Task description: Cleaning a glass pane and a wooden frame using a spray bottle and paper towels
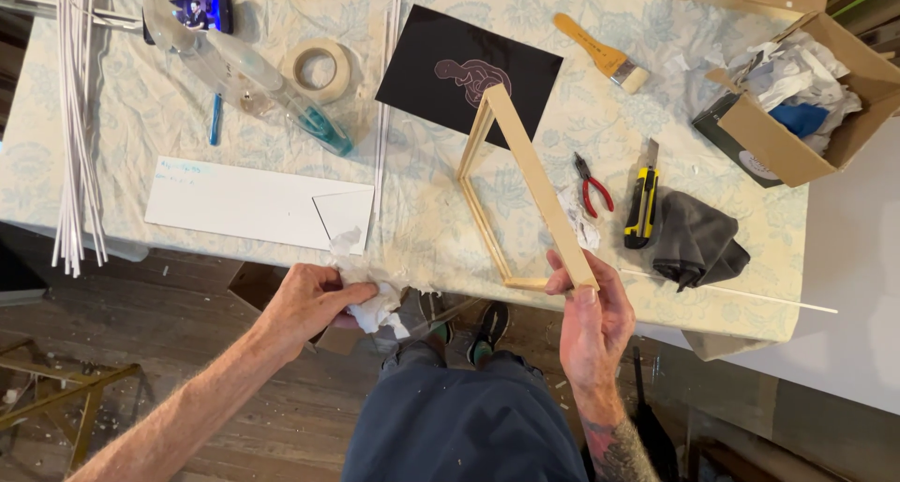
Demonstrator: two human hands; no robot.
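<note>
Wooden frame [514,177], one of it, stands tilted on the table's [422,219] near edge, its nearest corner pinched in the right hand [592,318], while the left hand [309,299] is closed around one crumpled white tissue [378,306] at the table's edge. Behind lie one black printed card [436,69], one roll of tape [320,68], one paintbrush [600,53], one pair of red pliers [592,187], one yellow utility knife [642,201] and one open cardboard box [797,97].
</note>
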